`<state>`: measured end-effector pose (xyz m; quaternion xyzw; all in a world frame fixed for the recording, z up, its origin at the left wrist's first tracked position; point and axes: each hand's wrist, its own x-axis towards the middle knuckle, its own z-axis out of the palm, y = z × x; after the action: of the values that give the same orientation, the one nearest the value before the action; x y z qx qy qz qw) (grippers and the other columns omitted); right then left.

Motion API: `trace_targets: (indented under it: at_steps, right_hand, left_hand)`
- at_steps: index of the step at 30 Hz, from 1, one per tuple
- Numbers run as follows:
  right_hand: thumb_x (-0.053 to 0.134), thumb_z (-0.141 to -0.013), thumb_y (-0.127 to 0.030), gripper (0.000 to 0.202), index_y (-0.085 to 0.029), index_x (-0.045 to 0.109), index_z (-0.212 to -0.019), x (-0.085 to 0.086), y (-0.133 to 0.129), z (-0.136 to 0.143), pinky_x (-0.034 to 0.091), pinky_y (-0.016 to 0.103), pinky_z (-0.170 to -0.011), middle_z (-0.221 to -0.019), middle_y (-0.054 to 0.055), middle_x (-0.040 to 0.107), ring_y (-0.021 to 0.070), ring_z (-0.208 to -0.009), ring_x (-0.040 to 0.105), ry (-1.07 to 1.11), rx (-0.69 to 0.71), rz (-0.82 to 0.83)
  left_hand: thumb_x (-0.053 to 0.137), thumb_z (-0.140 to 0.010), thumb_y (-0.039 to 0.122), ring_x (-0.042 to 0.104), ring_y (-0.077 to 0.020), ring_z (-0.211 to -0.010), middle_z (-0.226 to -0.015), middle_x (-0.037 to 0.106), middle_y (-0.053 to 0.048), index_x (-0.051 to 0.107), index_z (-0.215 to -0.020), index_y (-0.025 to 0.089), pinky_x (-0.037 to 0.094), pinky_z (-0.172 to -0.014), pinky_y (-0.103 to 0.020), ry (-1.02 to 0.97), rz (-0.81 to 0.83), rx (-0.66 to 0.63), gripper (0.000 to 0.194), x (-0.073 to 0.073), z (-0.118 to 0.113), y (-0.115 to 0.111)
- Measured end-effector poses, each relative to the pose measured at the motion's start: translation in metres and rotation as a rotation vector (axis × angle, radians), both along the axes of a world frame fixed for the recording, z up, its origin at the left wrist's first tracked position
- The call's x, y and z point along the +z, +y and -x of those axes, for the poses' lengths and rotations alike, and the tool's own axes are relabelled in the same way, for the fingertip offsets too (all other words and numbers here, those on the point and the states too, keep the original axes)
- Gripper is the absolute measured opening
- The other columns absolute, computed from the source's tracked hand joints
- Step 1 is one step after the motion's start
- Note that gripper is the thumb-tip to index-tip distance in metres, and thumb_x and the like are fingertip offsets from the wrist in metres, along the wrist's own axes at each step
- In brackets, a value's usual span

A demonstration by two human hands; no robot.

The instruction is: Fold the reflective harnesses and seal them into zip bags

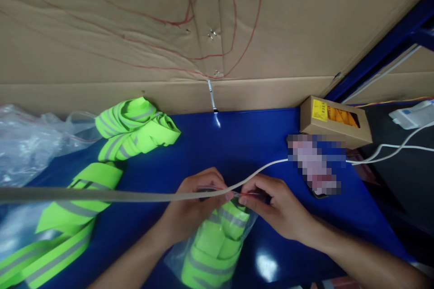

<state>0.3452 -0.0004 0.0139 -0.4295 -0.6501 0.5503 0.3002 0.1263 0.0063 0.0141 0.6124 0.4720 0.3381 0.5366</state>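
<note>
A clear plastic zip bag (249, 226) lies before me on the blue table, its mouth toward the cardboard wall. Inside it is a folded neon-green reflective strap (213, 253) with grey stripes. My left hand (200, 203) pinches the left part of the bag's mouth between thumb and fingers. On the right part of the same edge, which shows a thin red line, my right hand (271, 198) pinches with thumb and forefinger. A white cable (261, 170) crosses in front of the left fingers and partly covers them.
More green reflective straps (139, 131) lie at the left, beside a heap of clear plastic bags (30, 144). To the right are a pixelated phone-like object (313, 165), a cardboard box (335, 124) with orange contents, and a white plug block (413, 115). Cardboard (135, 54) stands behind the table (237, 135).
</note>
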Motion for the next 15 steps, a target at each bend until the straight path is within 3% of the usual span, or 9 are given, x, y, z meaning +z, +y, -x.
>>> trace_targets:
  at_steps: [5, 9, 15]
  right_hand:
    - [0.072, -0.091, -0.036, 0.016, -0.02, 0.07, -0.094, 0.001, 0.007, -0.007, 0.044, 0.024, -0.07, -0.086, -0.001, 0.069, 0.0131, -0.078, 0.06, 0.033, -0.002, 0.105]
    - [0.071, -0.091, -0.042, 0.025, -0.018, 0.066, -0.086, -0.003, 0.012, -0.013, 0.041, 0.024, -0.064, -0.079, -0.001, 0.065, 0.012, -0.071, 0.055, 0.065, -0.084, 0.18]
    - [0.065, -0.094, -0.043, 0.025, -0.018, 0.064, -0.087, -0.009, 0.013, -0.01, 0.038, 0.025, -0.064, -0.078, -0.002, 0.058, 0.0126, -0.071, 0.051, 0.091, -0.086, 0.157]
  left_hand:
    - [0.082, -0.079, 0.034, 0.055, -0.0087, -0.062, -0.072, 0.061, -0.001, 0.077, -0.072, 0.02, 0.039, -0.055, -0.02, -0.117, 0.046, 0.082, 0.017, 0.0, 0.008, 0.003]
    - [0.084, -0.077, 0.037, 0.06, -0.0105, -0.067, -0.078, 0.063, -0.002, 0.08, -0.074, 0.02, 0.043, -0.058, -0.02, -0.137, 0.113, 0.159, 0.018, -0.001, 0.014, 0.011]
    - [0.075, -0.082, 0.053, 0.058, -0.0126, -0.069, -0.083, 0.062, -0.003, 0.079, -0.084, 0.018, 0.042, -0.058, -0.021, -0.128, 0.278, 0.1, 0.035, 0.001, 0.019, 0.017]
